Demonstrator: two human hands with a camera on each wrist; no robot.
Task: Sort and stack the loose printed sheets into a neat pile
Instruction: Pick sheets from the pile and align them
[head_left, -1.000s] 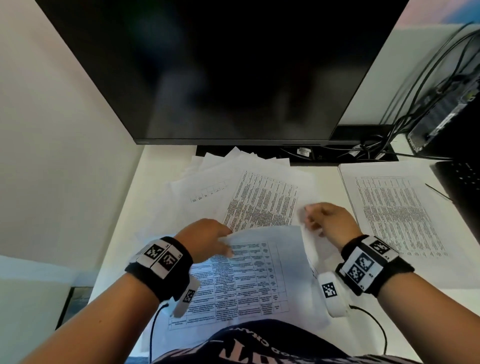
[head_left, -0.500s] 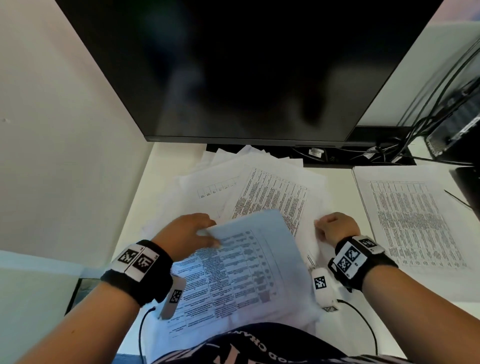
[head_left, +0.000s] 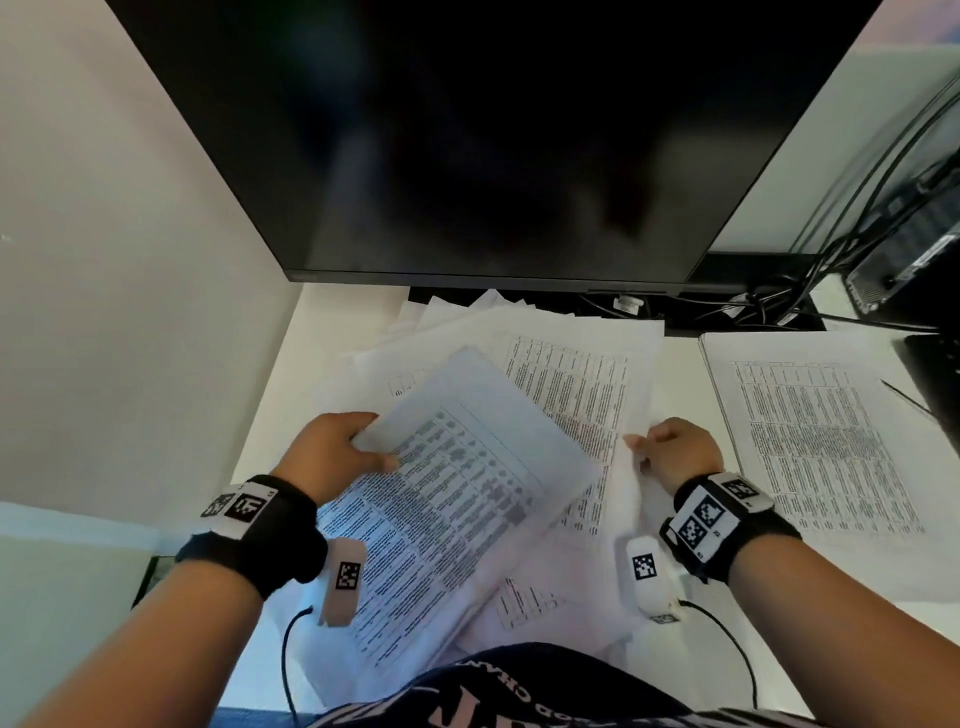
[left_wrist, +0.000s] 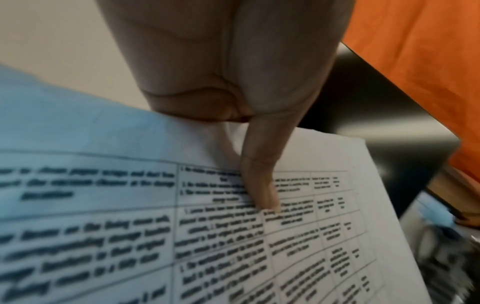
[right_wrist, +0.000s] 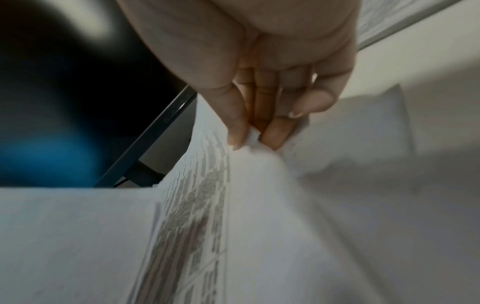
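Observation:
Loose printed sheets (head_left: 571, 364) lie fanned over the white desk below the monitor. My left hand (head_left: 337, 447) grips the left edge of a printed table sheet (head_left: 457, 493), lifted and turned clockwise, with the thumb (left_wrist: 259, 185) pressed on its printed face. My right hand (head_left: 670, 452) pinches the edge of another printed sheet (right_wrist: 197, 205) between thumb and fingers at the right side of the heap. A separate neat pile (head_left: 821, 441) of printed pages lies flat to the right.
A large dark monitor (head_left: 493, 130) hangs over the back of the desk (head_left: 291, 374). Black cables (head_left: 779, 306) and a dark device (head_left: 914, 260) crowd the back right corner. A wall (head_left: 130, 260) borders the left side. My dark printed shirt (head_left: 493, 691) meets the near edge.
My left hand has lifted the table sheet and swung it up and clockwise over the heap. My right hand drew back slightly toward me while still pinching a sheet's edge.

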